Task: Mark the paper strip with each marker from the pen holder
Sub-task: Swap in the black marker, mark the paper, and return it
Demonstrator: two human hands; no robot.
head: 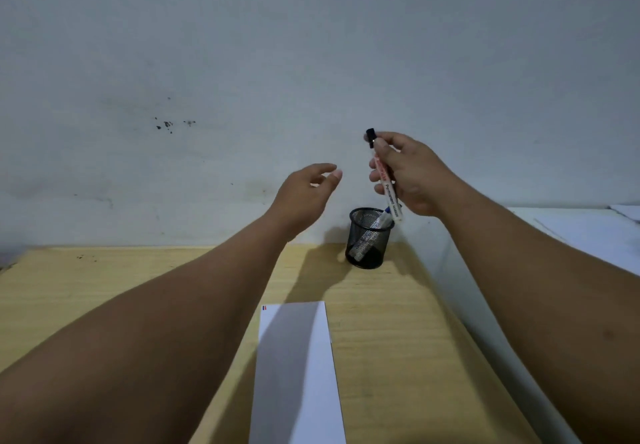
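A white paper strip (304, 367) lies lengthwise on the wooden desk (381, 339), with small red and blue marks at its far left corner. Behind it stands a black mesh pen holder (369, 239) with a blue-capped marker (382, 219) leaning inside. My right hand (412, 173) is raised above the holder and grips a white permanent marker (387, 180) with a black cap on top, held nearly upright. My left hand (308, 190) hovers to the left of that marker, fingers apart, holding nothing.
A pale wall (242, 97) rises right behind the desk. A white surface (571, 232) with sheets of paper adjoins the desk on the right, slightly higher. My forearms cast shadows across the strip and desk.
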